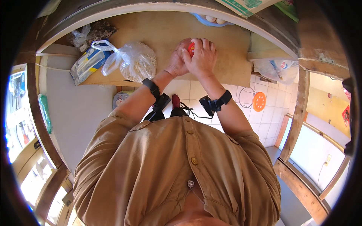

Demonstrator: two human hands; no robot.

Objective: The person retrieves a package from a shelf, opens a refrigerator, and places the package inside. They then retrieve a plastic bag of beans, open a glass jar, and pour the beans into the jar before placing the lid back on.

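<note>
Both of my hands are closed around a small red object [191, 49] above the wooden shelf board [232, 62]. My left hand [178, 58] wraps it from the left side, and my right hand [201, 56] lies over it from the right. Only a red, rounded part with a light mark shows between the fingers; the rest is hidden, so its kind cannot be told. Left of my hands sits a knotted clear plastic bag [138, 60] filled with small pale pieces. A blue, white and yellow package [92, 62] leans beside that bag.
A blue bowl [202, 21] with several eggs stands at the board's far edge. Far left lies a clear bag of dark dried pieces [101, 30]. Plastic bags [278, 70] are at the right, above an orange stool [259, 101] on the tiled floor. Wooden posts [295, 113] flank the space.
</note>
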